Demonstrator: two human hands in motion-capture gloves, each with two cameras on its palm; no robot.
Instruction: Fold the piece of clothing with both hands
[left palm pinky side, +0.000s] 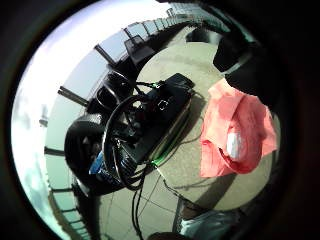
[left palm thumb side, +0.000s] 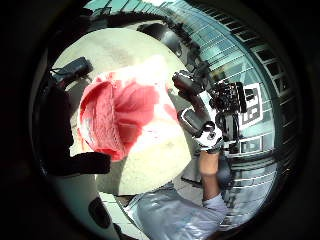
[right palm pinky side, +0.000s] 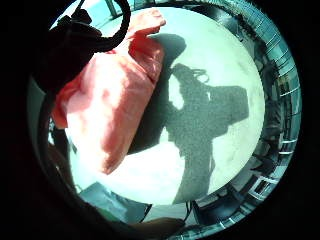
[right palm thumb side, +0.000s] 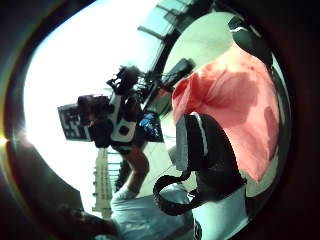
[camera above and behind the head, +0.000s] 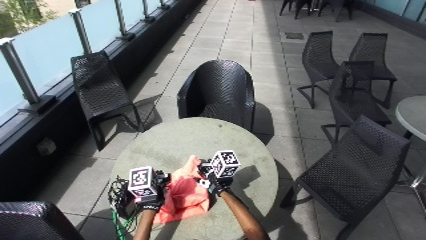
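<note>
Outside view: the pink garment lies on the round counter, between the left hand and right hand, partly lifted. We judge the fold is under way; we should raise both edges level and lay them over squarely. Fingers are hidden here under the gloves' gear.

Left palm views: the garment hangs bunched above the counter; dark fingers curl at its edge, apparently pinching cloth.

Right palm views: a dark finger lies against the cloth; we cannot tell whether this hand grips. The garment's far edge is cut off.
</note>
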